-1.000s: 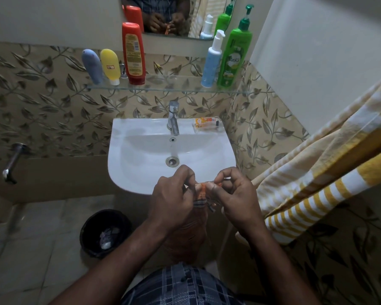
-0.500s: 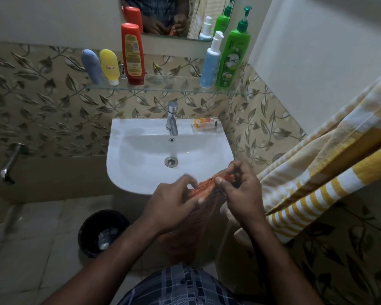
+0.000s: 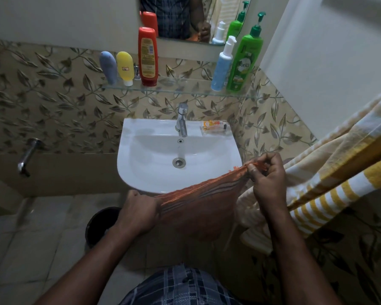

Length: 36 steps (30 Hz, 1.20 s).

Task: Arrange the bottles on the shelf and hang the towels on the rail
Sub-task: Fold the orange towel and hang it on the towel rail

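Orange towel [image 3: 198,208], with darker stripes near its frayed top edge: held spread in front of the near rim of the white sink [image 3: 141,164], the top edge taut and slanting up to the right, the rest hanging below. Left hand [image 3: 139,212]: fingers curled round the lower left end of that edge, gripping it. Right hand [image 3: 266,179]: clenched on the upper right corner, the cloth pinched between thumb and fingers. Yellow-and-white striped towel [image 3: 328,172]: draped along the right wall, just beside the right hand; what carries it cannot be made out. Glass shelf [image 3: 180,84]: fixed above the sink and below the mirror [image 3: 174,16]. On its left part, a blue-grey tube [image 3: 108,67] and a yellow tube [image 3: 125,68] stand cap-down side by side, with a red bottle [image 3: 147,56] cap-down just to their right. At its right end, a light blue pump bottle [image 3: 221,67] and a taller green pump bottle [image 3: 244,56] stand upright next to each other. The middle of the shelf lies between the two groups. Tap [image 3: 182,119]: metal, at the back of the sink. Small orange-and-clear packet [image 3: 215,126]: flat on the sink's back ledge, right of the tap. Black bin [image 3: 99,223]: on the tiled floor under the sink, partly behind the left hand. Metal spout [image 3: 28,155]: on the left wall, low down.
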{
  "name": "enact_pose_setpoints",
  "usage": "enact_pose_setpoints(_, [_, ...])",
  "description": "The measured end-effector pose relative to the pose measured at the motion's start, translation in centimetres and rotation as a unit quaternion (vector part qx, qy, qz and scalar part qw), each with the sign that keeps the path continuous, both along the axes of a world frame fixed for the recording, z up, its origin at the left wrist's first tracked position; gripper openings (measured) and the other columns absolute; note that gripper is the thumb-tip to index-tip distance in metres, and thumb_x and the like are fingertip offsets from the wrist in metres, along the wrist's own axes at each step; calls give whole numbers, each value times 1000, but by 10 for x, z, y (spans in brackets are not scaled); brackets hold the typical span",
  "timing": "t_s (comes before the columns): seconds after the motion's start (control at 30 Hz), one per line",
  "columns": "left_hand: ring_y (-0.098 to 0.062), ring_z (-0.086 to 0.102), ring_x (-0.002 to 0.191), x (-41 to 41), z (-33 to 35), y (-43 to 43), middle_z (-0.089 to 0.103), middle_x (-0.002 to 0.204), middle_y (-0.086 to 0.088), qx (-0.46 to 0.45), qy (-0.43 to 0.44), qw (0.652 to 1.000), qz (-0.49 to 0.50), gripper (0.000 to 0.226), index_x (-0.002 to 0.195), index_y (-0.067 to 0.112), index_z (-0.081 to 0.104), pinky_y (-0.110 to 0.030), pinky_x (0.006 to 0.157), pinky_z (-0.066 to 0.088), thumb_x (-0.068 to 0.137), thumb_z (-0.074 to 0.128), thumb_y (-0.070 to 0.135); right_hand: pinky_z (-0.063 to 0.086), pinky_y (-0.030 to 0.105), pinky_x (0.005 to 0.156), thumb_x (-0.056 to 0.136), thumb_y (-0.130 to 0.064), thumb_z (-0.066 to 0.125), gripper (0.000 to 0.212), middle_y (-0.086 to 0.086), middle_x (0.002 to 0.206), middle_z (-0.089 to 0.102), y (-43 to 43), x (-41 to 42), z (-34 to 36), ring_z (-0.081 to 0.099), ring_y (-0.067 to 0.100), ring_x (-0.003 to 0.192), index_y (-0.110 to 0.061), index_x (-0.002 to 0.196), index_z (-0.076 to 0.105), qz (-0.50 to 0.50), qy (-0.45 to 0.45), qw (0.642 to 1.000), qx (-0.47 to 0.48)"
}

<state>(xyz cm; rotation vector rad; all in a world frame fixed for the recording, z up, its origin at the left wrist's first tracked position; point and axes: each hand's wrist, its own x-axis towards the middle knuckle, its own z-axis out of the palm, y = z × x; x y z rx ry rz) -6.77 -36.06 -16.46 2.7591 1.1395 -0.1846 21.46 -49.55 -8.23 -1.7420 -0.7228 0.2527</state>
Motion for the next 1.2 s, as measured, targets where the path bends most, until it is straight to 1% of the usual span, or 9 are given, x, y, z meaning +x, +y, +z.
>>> enact_pose_setpoints(0.17, [-32, 67, 68, -11, -8, 3, 73, 73, -3, 57, -186, 979, 63, 10, 91, 23, 68, -41, 79, 48, 83, 73, 20, 58, 60, 88, 87, -15, 71, 30, -7, 91, 71, 4, 2, 1, 72, 24, 92, -37, 90, 52, -56, -28, 998, -24])
enact_pose_setpoints(0.37, [-30, 63, 68, -15, 0, 10, 62, 76, 4, 76, -334, 934, 97, 13, 90, 18, 60, -37, 73, 41, 89, 73, 20, 59, 52, 86, 89, -9, 72, 30, -12, 85, 70, 7, 3, -1, 70, 15, 84, -31, 90, 52, -96, -41, 994, -38])
enact_pose_setpoints(0.47, [-31, 63, 68, -16, -1, 11, 66, 83, -1, 132, -341, 926, 95, 5, 90, 16, 70, -37, 74, 41, 88, 75, 14, 58, 44, 84, 90, -8, 72, 26, -14, 82, 68, 10, 0, -3, 65, 3, 77, -25, 92, 52, -98, -44, 993, -39])
enact_pose_setpoints(0.57, [-34, 58, 71, -16, -2, 15, 64, 96, -4, 141, -320, 930, 117, 12, 91, 13, 76, -34, 73, 35, 84, 84, 8, 58, 45, 84, 91, -13, 73, 25, -13, 85, 69, 13, 0, -4, 68, 12, 83, -27, 92, 52, -98, -47, 993, -51])
enact_pose_setpoints(0.77, [-34, 47, 92, -16, 11, 21, 67, 105, -5, 210, -228, 942, 127, 12, 78, 13, 77, -46, 72, 34, 88, 72, 19, 59, 46, 83, 90, -18, 73, 28, -12, 90, 70, 20, 1, -3, 69, 18, 89, -35, 89, 51, -106, -49, 991, -67])
enact_pose_setpoints(0.87, [-31, 51, 91, -19, 12, 26, 74, 89, 3, 177, -143, 962, 149, 19, 79, 18, 81, -41, 73, 29, 91, 76, 33, 58, 46, 85, 89, -18, 73, 28, -11, 91, 71, 23, 1, -4, 70, 19, 90, -36, 90, 51, -108, -43, 990, -74])
enact_pose_setpoints(0.97, [-29, 58, 89, -21, 6, 26, 76, 83, 3, 127, -127, 970, 166, 25, 80, 20, 80, -41, 73, 38, 94, 73, 40, 58, 46, 83, 90, -20, 73, 28, -10, 93, 72, 27, -1, -4, 69, 21, 90, -37, 90, 51, -106, -45, 990, -76])
enact_pose_setpoints(1.07, [-29, 65, 80, -27, -2, 26, 76, 75, 3, 77, -219, 957, 174, 24, 75, 21, 82, -37, 69, 49, 90, 78, 40, 57, 44, 83, 90, -19, 72, 25, -10, 91, 71, 32, 2, -3, 69, 22, 90, -33, 92, 52, -117, -46, 989, -73])
enact_pose_setpoints(1.2, [-16, 70, 82, -37, -8, 25, 79, 81, 8, -25, -402, 893, 199, 5, 83, 24, 85, -32, 75, 53, 82, 90, 26, 55, 38, 81, 91, -16, 70, 21, -12, 90, 69, 37, 6, -4, 68, 18, 89, -29, 92, 53, -127, -42, 989, -65])
